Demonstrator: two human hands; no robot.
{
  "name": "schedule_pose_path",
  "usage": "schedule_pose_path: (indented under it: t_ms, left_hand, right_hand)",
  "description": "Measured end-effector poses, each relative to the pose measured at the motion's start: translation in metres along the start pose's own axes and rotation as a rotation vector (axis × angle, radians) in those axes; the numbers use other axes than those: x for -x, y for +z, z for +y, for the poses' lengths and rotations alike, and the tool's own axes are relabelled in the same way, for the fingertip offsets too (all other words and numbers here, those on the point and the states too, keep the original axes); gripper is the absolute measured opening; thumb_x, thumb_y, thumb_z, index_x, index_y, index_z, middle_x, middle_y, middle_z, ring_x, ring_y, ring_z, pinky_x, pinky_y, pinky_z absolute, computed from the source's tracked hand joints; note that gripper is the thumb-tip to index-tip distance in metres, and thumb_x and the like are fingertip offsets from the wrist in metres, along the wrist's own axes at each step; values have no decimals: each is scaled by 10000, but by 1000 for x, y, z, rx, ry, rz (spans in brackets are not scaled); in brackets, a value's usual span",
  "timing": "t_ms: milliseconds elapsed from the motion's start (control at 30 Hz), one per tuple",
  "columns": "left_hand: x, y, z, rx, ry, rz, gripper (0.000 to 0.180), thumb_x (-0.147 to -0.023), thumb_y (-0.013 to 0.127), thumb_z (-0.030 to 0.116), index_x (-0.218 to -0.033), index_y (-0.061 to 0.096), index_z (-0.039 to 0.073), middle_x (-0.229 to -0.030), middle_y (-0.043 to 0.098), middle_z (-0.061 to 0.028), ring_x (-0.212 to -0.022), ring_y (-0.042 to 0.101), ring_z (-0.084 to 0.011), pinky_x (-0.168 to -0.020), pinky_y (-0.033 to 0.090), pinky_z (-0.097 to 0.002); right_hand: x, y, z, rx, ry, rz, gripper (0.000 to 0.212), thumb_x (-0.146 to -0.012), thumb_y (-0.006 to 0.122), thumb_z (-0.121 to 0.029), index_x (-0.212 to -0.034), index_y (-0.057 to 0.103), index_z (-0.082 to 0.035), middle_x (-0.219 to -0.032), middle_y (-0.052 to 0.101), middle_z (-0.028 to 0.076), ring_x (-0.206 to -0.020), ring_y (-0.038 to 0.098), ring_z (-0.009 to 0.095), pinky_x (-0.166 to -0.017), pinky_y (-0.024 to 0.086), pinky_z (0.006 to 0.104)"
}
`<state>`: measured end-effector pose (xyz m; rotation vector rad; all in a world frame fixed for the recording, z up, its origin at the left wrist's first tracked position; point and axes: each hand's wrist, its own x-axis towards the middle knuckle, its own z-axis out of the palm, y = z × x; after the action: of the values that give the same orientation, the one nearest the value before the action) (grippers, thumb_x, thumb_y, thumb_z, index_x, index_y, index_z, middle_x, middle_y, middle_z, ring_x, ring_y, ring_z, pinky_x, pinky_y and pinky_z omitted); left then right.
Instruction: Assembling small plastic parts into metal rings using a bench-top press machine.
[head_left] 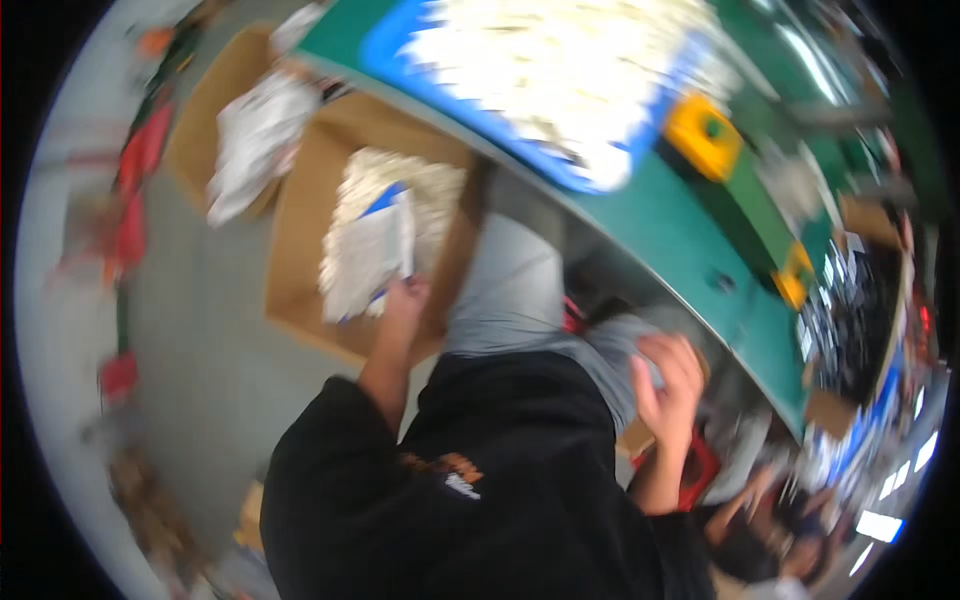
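My left hand (408,295) reaches into an open cardboard box (290,250) and is closed on the near edge of a flat white-and-blue thing (372,250). Blur hides what kind of thing it is. Under and around it lies a heap of small cream-white pieces (435,180) in the box. My right hand (670,385) is raised by my right leg, below the table edge, with its thumb and fingers apart and nothing visible in it.
On the green table (690,250) stands a blue tray (390,40) heaped with more cream-white pieces. A green-and-yellow device (745,190) is farther right. Another cardboard box (200,125) with a white plastic bag (255,140) stands left. Other people (760,530) sit at lower right.
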<state>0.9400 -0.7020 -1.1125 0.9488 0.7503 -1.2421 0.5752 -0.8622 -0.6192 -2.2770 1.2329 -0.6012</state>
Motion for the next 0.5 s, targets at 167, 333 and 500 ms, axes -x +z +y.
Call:
schedule_pose_path:
  t_ms: [167,333,500]
  left_hand:
    - [14,77,59,230,13,331,235,-1048,410,257,-1052,595,112,-819,613,-45,-645,610,-122,-409,370,-188]
    - [-27,117,102,241,119,348,299,-1042,402,375,-1025,592,145,-868,624,-30,-661,591,-117,-464,435,-220]
    - [-80,152,189,183,62,359,408,-1027,387,453,-950,621,127,-741,603,-30,-626,598,-168,-518,500,-298]
  right_hand:
    - [-14,29,12,-42,34,-105,155,-833,725,-11,-982,690,13,-998,708,159,-911,674,346,-833,529,423]
    - [-45,45,-4,20,4,-250,157,-834,684,5,-990,689,29,-1003,714,173,-943,681,357,-871,529,428]
    - [-65,61,-6,14,13,-296,157,-839,703,-25,-989,698,19,-1013,712,164,-935,674,354,-857,524,430]
